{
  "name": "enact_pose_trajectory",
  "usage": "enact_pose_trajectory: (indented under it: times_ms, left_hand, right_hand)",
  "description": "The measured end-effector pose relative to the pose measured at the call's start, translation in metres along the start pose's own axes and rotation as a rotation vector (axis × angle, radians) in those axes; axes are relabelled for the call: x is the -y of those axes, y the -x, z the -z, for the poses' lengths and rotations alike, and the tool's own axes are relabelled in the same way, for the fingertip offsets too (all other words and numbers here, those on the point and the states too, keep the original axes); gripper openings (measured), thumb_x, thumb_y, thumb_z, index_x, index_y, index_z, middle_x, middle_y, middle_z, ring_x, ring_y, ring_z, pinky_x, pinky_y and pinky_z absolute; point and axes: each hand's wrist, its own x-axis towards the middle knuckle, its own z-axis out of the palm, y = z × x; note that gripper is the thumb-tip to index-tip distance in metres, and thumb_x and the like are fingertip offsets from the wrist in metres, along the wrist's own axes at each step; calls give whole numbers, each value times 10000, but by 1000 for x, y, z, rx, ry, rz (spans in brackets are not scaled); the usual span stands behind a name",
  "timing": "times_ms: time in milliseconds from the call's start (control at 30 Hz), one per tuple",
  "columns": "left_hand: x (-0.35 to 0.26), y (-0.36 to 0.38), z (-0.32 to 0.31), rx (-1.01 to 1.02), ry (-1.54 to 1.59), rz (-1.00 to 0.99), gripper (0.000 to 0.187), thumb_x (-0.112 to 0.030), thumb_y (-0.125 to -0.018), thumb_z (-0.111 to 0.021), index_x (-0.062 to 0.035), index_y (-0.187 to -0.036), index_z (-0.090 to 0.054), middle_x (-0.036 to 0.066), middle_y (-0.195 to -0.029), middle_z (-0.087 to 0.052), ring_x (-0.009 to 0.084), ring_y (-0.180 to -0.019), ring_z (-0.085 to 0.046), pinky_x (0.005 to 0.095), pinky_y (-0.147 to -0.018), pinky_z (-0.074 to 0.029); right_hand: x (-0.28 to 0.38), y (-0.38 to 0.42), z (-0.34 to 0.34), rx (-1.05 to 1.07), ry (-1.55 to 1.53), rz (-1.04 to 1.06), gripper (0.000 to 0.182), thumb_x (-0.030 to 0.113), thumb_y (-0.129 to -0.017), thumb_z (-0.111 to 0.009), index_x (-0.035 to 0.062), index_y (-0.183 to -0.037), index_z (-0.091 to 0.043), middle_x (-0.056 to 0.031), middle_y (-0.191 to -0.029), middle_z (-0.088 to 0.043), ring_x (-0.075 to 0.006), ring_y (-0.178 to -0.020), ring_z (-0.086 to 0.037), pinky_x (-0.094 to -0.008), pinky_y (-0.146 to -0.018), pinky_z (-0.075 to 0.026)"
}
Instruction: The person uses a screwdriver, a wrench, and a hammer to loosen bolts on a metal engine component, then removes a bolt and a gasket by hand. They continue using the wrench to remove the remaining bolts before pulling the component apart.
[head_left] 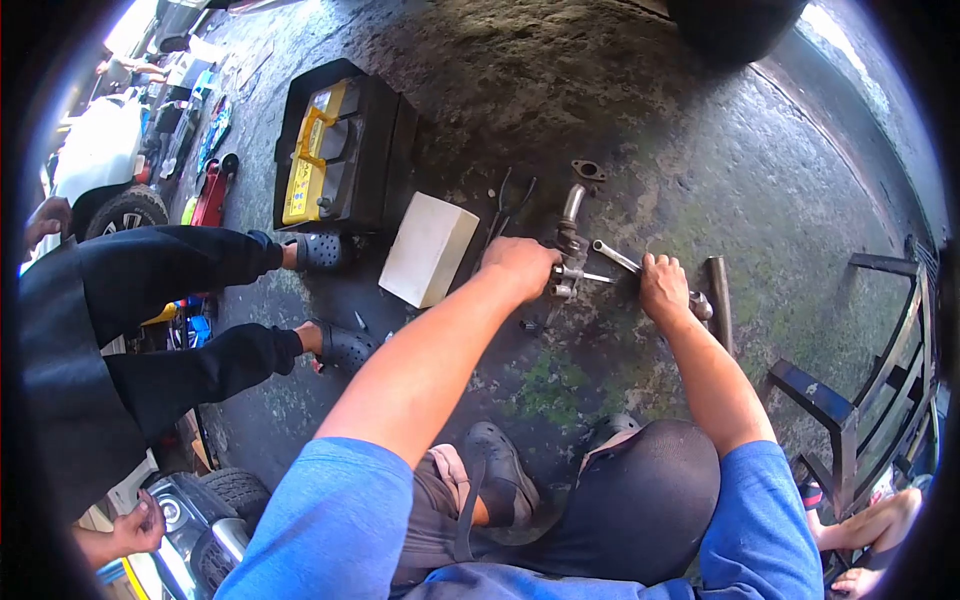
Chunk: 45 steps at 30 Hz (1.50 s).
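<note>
In the head view, a grimy metal pipe fitting with a flanged end is lying on the stained concrete floor, the left hand closing over its lower part while the right hand is gripping a wrench set against it. A white box and a black-and-yellow car battery are sitting just left; its label is unreadable. Another person's legs in black trousers are stretching in from the left edge.
</note>
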Motion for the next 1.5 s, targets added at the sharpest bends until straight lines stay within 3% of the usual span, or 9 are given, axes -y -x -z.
enact_pose_trajectory:
  times_ms: [167,367,600,800,1000,1200,1233,1333,1500]
  left_hand:
    - [-12,6,19,100,-101,-26,433,-210,-923,-651,-261,-1353,-671,117,-1194,-734,321,-1135,-689,467,-948,-548]
    - [-14,4,14,55,-22,49,440,-178,-910,-620,-272,-1335,-690,97,-1182,-742,307,-1121,-697,458,-939,-557]
    - [-16,3,12,70,-48,61,471,-141,-872,-614,-271,-1317,-698,94,-1159,-748,305,-1085,-710,455,-900,-572]
    - [-11,-4,3,58,-47,64,465,-140,-851,-635,-262,-1293,-709,90,-1134,-756,306,-1070,-716,457,-886,-572]
    - [-15,3,11,28,-100,14,389,-121,-846,-645,-113,-1230,-707,149,-1077,-756,338,-1039,-725,468,-865,-575]
    - [-20,1,15,10,-88,-10,606,-91,-842,-648,-1,-1420,-492,185,-1047,-750,348,-1001,-733,479,-852,-573]
    - [-20,0,14,-3,-71,-26,735,-74,-841,-636,-29,-1529,-380,184,-1069,-747,356,-1010,-728,482,-861,-571]
    - [-23,-9,16,6,-23,-34,823,-33,-827,-626,-83,-1588,-318,188,-1125,-735,361,-1051,-716,476,-878,-569]
    - [-24,-21,17,87,4,-37,879,14,-806,-626,-171,-1605,-309,189,-1192,-716,363,-1110,-694,481,-918,-557]
  right_hand:
    - [3,10,2,-44,38,38,218,141,-985,-509,63,-1157,-617,-172,-1038,-642,-362,-1028,-637,-459,-858,-535]
    - [1,15,-6,33,-32,7,251,140,-980,-515,61,-1208,-587,-211,-1065,-650,-381,-1041,-654,-475,-869,-544]
    - [10,18,58,185,-271,-108,304,123,-919,-528,23,-1202,-574,-239,-1118,-651,-431,-1093,-663,-514,-929,-540]
    - [16,10,137,35,-202,144,253,77,-882,-526,74,-1115,-627,-190,-1066,-665,-416,-1009,-671,-511,-848,-543]
    - [22,7,147,88,-63,304,311,56,-883,-532,112,-1156,-668,-153,-1013,-685,-366,-1012,-686,-486,-835,-546]
    - [16,14,144,-36,-89,227,349,27,-869,-549,121,-1181,-673,-131,-1024,-681,-358,-1010,-689,-473,-830,-552]
    - [16,13,144,-13,-96,218,351,25,-865,-553,120,-1180,-675,-132,-1030,-686,-357,-1011,-691,-473,-833,-553]
    - [18,8,145,36,-124,230,355,18,-852,-561,113,-1172,-681,-135,-1045,-703,-353,-1016,-694,-472,-841,-555]
    - [16,-3,159,80,-153,303,352,1,-823,-567,94,-1137,-695,-144,-1055,-727,-350,-1030,-697,-471,-850,-559]
